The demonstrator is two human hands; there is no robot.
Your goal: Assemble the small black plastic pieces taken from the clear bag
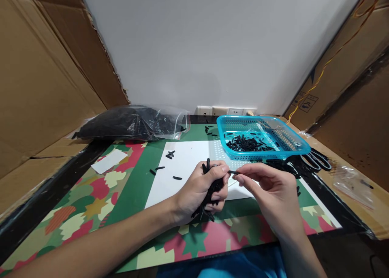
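My left hand (pixel 206 184) is closed around a bunch of small black strips (pixel 209 197), whose ends stick out above and below the fingers. A single black strip (pixel 233 172) spans the gap between my two hands. My right hand (pixel 273 189) pinches one end of it between thumb and fingertips, while its other end meets the left thumb and forefinger. Both hands are over a white sheet (pixel 188 156) on the table. Several loose black strips, one of them a short piece (pixel 177 178), lie on that sheet to the left. What the strips are I cannot make out.
Behind my right hand stands a blue plastic basket (pixel 267 154) with many black strips inside. Scissors (pixel 316 161) and a clear bag (pixel 354 187) lie at right. A zip bag full of black pieces (pixel 130 123) rests at back left. Cardboard walls flank both sides.
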